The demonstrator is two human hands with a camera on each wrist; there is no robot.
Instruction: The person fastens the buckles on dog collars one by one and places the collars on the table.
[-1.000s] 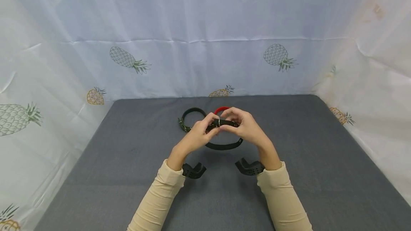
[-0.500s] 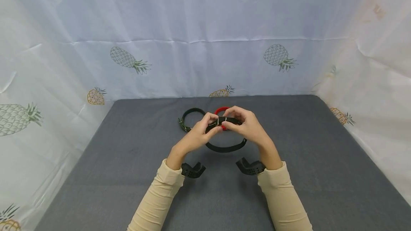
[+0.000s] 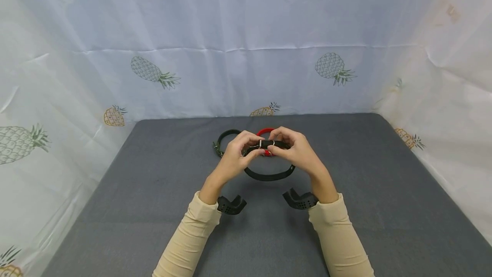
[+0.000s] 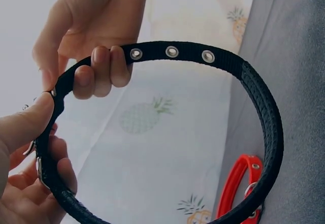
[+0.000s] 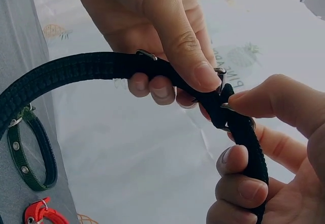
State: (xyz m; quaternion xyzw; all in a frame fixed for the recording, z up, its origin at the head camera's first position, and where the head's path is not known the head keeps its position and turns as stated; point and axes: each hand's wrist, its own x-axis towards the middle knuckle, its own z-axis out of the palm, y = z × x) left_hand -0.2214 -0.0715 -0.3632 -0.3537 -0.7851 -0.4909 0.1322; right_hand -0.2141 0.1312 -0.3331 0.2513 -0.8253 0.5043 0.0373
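Observation:
A black collar [image 3: 269, 178], its ends joined in a loop, hangs between both hands. My left hand [image 3: 235, 152] pinches it beside the metal buckle and ring, its thumb over the strap [image 5: 109, 65]. My right hand [image 3: 297, 151] grips the overlapping eyelet end [image 4: 172, 51], with the thumb and forefinger at a metal loop [image 5: 231, 105]. In the left wrist view, several metal eyelets run along the strap. Fingers partly cover the buckle. Behind the hands, a red collar [image 3: 265, 131] and a dark green collar [image 3: 217, 146] lie on the grey cloth.
The grey cloth-covered table [image 3: 153, 200] runs back to a white pineapple-print curtain [image 3: 230, 25], which also closes in both sides. Black wrist mounts [image 3: 232, 205] jut inward under the wrists.
My right hand has moved slightly right along the collar, and more of the strap with its metal loops shows between the hands. My left hand has shifted a little left.

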